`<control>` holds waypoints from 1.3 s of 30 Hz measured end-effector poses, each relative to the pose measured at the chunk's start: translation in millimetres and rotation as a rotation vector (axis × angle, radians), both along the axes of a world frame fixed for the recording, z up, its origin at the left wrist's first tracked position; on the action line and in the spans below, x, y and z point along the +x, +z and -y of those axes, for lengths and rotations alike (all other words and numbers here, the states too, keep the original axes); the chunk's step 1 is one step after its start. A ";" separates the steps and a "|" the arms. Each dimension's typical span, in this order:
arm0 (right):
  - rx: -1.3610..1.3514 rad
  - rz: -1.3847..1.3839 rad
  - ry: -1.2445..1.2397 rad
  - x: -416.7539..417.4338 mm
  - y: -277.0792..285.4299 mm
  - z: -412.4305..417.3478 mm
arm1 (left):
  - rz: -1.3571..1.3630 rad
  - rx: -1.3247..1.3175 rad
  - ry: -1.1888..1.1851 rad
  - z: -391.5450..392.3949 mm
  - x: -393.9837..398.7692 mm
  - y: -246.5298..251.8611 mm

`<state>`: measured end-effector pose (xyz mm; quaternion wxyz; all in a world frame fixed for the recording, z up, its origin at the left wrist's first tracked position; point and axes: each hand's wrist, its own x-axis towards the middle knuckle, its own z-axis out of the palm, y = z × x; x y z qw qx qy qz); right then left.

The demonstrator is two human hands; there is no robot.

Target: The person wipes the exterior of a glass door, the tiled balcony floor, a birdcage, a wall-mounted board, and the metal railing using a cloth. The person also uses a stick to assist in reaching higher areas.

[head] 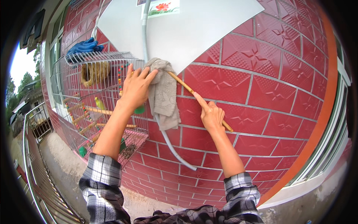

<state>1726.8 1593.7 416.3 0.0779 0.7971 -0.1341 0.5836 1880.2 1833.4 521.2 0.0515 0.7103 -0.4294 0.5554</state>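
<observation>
A bamboo stick (181,81) slants across the wall in my right hand (212,114), its index finger laid along the shaft and the others curled around it. The stick's upper end disappears under a folded beige towel (165,98), which hangs beside the wire birdcage (102,123). My left hand (136,87) has its fingers spread between the cage and the towel. Its thumb side overlaps the towel's upper left edge; any contact under the palm is hidden. Behind the towel runs a grey flexible conduit (145,42), whose lower end hangs loose.
Inside the cage a yellow-green bird (99,103) perches below a woven nest (95,73). Blue gloves (84,46) lie on the cage roof. A white panel (201,30) covers part of the red tiled wall (223,89). A metal railing (28,156) stands at left, a window (321,140) at right.
</observation>
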 end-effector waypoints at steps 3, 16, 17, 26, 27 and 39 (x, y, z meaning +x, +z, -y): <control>-0.047 0.050 -0.055 -15.1 31.2 19.4 | 0.000 -0.077 -0.050 0.6 0.0 -3.5; 0.249 0.641 -0.185 -73.3 225.1 93.5 | -0.085 -0.105 0.012 13.9 5.9 -16.7; 0.255 0.670 -0.073 -63.7 219.2 73.7 | -0.101 -0.106 0.027 10.7 7.0 -16.7; -0.106 0.187 -0.030 -9.6 88.9 22.4 | 0.006 -0.210 -0.049 1.1 19.1 -20.4; -0.111 0.161 -0.050 -13.2 81.7 22.5 | -0.020 -0.204 -0.080 -1.5 13.8 -18.8; 0.151 0.473 -0.125 -22.3 296.9 33.8 | -0.001 -0.208 -0.125 -33.0 27.5 -18.7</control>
